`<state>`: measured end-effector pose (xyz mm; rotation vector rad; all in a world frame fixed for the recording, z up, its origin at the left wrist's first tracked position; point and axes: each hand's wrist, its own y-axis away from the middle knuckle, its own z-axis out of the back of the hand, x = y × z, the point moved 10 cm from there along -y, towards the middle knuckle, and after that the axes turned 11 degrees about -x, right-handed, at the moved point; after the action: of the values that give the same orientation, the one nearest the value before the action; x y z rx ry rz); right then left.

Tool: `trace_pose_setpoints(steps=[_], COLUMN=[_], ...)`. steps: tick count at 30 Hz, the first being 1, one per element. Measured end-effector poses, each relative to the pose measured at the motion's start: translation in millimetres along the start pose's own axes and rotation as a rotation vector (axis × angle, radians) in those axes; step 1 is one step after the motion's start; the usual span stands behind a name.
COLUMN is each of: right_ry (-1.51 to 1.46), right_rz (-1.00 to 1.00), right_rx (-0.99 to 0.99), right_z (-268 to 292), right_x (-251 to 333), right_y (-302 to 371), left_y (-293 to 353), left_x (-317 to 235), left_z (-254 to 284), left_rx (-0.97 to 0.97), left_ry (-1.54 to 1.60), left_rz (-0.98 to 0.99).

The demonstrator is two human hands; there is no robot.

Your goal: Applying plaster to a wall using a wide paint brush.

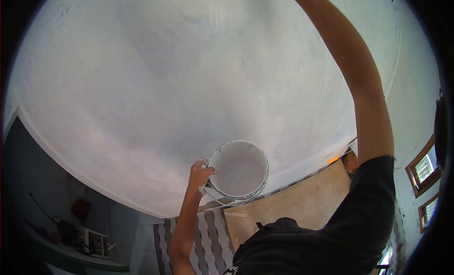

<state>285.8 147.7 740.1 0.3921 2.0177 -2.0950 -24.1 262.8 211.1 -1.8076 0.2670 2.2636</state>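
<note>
The left hand (201, 176), smeared white, pinches the left rim of a round, white, plastic-looking bucket (239, 155), thumb inside, apparently to hold its mouth upward. The bucket stands near, before a broad, patchy white wall (156, 95). The bare right arm (371, 93) extends far; the right hand is out of view, its state undeterminable.

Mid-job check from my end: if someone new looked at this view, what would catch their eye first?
Probably the big pale wall, blotchy with grey patches and filling most of the view. Next, the white bucket at lower centre, gripped at the left side of its rim by the left hand, which has white smears on it. Then the bare right arm, sweeping up the right side and out past the top edge.
</note>
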Motion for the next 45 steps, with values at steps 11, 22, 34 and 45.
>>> trace_pose_setpoints(steps=[11,22,34,45], right_ry=[-0.153,-0.16,-0.15,-0.006], right_rz=[0.012,-0.359,-0.24,0.043], right_rx=[0.375,0.177,0.008,0.081], right_z=[6.3,11.4,7.0,4.3], right_x=[38.4,-43.2,-39.8,-0.9], right_y=[85.9,-12.0,-29.2,55.3], left_y=[0.6,-3.3,0.4,-1.4], left_x=[4.1,7.9,4.9,6.5], left_z=[9.4,8.3,6.6,6.7], left_rx=[-0.066,-0.031,-0.052,-0.041], left_ry=[0.015,0.007,0.019,-0.014], left_rz=[0.036,0.004,0.008,-0.004])
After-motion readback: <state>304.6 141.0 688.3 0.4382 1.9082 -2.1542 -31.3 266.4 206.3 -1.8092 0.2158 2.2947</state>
